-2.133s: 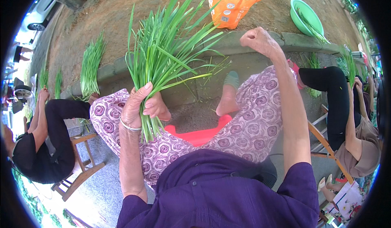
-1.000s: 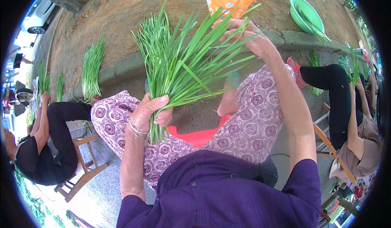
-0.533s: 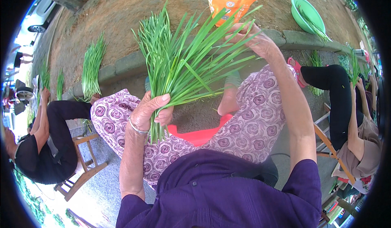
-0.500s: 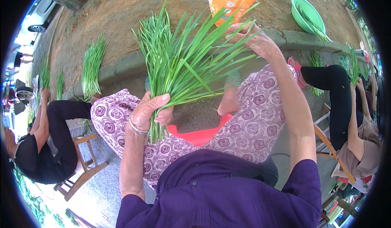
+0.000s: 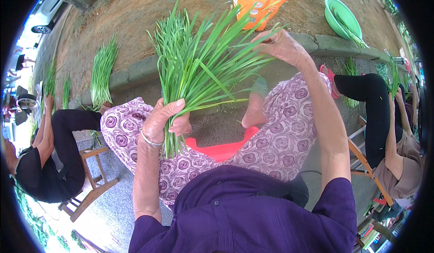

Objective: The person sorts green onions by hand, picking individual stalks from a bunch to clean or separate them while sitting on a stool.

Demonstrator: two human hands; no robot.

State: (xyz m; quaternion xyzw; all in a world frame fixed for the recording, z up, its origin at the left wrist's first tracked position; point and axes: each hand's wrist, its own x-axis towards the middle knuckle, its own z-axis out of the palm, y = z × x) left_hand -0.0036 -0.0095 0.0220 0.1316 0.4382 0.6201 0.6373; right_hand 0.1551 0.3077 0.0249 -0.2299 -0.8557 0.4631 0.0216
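My left hand [image 5: 165, 119] is wrapped round the lower stalks of a bunch of garlic chives [image 5: 199, 77], holding it over my lap. Its long leaves fan out up and to the right, with some yellowish blades among them. Up at the right-hand leaf tips, my right hand [image 5: 285, 47] has its fingers pinched on a few blades; exactly how many is hidden. Just behind the held bunch, a pile of garlic chives [image 5: 174, 29] rests by the kerb, partly covered by the leaves in front.
An orange bag [image 5: 257, 2] stands beyond the kerb [image 5: 140, 72]; a green basin [image 5: 341, 16] with chives sits at far right. More chives [image 5: 104, 72] lean at left. Co-workers sit on both sides, one by a wooden chair [image 5: 97, 180]. Below my hands is a red stool [image 5: 221, 151].
My right hand has shifted slightly, its fingers drawing closer together at the leaf tips. The bunch's leaves have swung a little left and upward, while my left hand keeps its grip.
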